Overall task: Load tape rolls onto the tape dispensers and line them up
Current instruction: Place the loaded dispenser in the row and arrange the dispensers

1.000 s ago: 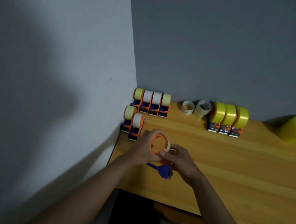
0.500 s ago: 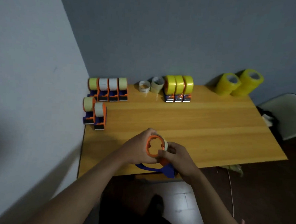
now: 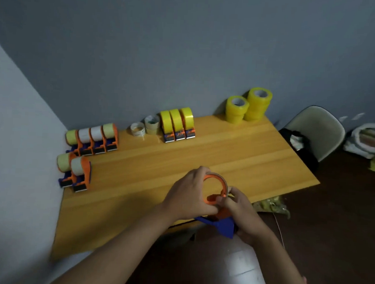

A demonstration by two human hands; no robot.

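Dispenser sits in both hands above the worktop's near edge; left hand fingers wrap the orange hub, right hand fingers pinch its side. Best to seat the roll squarely, then join the left row

Both forearms are bare to the frame's edge, with no sleeves; the left hand and right hand wear nothing (no gloves, rings or watch).

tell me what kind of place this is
Probably a spare room used as a small packing workspace: a wooden table pushed into a bare wall corner, stacked yellow tape rolls, rows of loaded tape dispensers, and a chair alongside.
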